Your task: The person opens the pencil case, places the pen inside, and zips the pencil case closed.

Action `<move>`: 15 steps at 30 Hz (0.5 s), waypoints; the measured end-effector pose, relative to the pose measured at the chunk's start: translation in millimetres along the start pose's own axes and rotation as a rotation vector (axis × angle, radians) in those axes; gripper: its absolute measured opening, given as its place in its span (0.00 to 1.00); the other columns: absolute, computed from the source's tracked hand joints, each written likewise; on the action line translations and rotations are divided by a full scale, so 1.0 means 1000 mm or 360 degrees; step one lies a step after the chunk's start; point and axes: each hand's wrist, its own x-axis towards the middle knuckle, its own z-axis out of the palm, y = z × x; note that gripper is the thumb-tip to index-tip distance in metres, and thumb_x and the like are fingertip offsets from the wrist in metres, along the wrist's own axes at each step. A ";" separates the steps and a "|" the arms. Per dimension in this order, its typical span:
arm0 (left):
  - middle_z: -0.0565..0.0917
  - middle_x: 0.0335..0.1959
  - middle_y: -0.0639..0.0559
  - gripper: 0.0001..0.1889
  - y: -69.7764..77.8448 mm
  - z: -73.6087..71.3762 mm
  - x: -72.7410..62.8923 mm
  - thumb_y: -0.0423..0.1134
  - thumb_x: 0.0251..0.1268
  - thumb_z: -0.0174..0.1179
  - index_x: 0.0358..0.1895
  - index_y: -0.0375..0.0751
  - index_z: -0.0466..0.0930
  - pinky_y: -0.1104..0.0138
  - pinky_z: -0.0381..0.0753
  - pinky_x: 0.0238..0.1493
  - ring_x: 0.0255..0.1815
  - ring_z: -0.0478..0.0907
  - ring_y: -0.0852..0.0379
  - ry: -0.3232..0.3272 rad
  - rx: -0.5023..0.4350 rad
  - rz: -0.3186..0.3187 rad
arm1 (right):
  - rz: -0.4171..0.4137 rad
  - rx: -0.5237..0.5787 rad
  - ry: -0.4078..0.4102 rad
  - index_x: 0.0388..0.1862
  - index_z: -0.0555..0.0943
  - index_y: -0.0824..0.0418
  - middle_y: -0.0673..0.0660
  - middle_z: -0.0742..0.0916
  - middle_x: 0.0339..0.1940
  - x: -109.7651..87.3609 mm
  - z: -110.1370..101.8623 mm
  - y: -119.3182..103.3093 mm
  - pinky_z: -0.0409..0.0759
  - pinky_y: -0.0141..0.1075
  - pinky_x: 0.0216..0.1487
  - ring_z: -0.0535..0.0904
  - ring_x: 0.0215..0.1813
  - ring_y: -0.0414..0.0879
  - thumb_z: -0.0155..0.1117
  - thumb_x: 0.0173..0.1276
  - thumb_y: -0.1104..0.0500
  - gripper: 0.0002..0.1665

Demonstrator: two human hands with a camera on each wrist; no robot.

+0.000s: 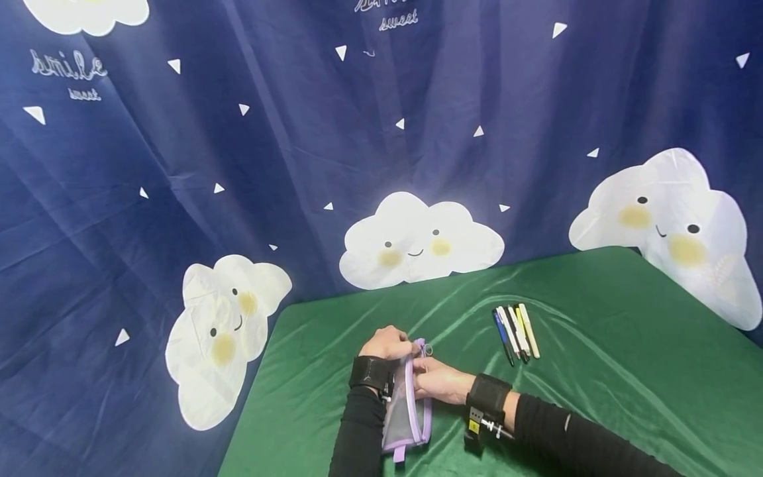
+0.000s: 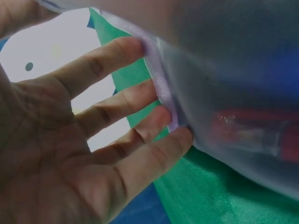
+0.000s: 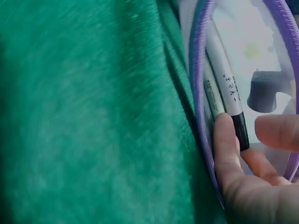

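Observation:
A mesh pencil case (image 1: 398,424) with purple zipper edging lies on the green cloth, its zipper open. My left hand (image 1: 387,343) grips its far end; in the left wrist view the fingertips (image 2: 161,116) press along the purple edge. Through the mesh shows a red and clear item (image 2: 247,135), blurred. My right hand (image 1: 441,382) reaches into the opening. In the right wrist view its index finger (image 3: 225,140) touches a pale green pen (image 3: 214,93) beside a white marker with a black end (image 3: 224,74). The thumb stands apart from both.
Several pens (image 1: 515,333) lie side by side on the green cloth (image 1: 596,371), right of and beyond the pencil case. A dark blue curtain (image 1: 298,146) with clouds hangs behind the table.

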 end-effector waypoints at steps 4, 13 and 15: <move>0.81 0.29 0.52 0.14 0.000 0.000 -0.001 0.53 0.57 0.62 0.27 0.47 0.86 0.66 0.68 0.26 0.29 0.74 0.55 -0.0002 0.0006 -0.0016 | -0.0018 -0.0069 -0.0115 0.57 0.72 0.76 0.53 0.82 0.42 -0.001 0.001 0.000 0.83 0.33 0.49 0.81 0.45 0.42 0.51 0.59 0.76 0.25; 0.84 0.33 0.50 0.15 -0.002 -0.001 0.002 0.56 0.60 0.61 0.25 0.50 0.84 0.65 0.69 0.30 0.34 0.76 0.53 -0.0025 0.0049 -0.0043 | -0.0004 -0.0261 -0.0340 0.62 0.73 0.70 0.55 0.86 0.48 -0.001 -0.001 -0.006 0.82 0.33 0.52 0.83 0.48 0.42 0.49 0.60 0.78 0.29; 0.82 0.31 0.52 0.15 -0.003 -0.001 0.002 0.55 0.60 0.60 0.22 0.51 0.82 0.66 0.69 0.29 0.32 0.74 0.55 -0.0031 0.0050 -0.0033 | 0.0008 -0.0338 -0.0353 0.58 0.73 0.71 0.53 0.84 0.42 -0.001 -0.001 -0.008 0.80 0.32 0.48 0.81 0.44 0.40 0.50 0.59 0.78 0.26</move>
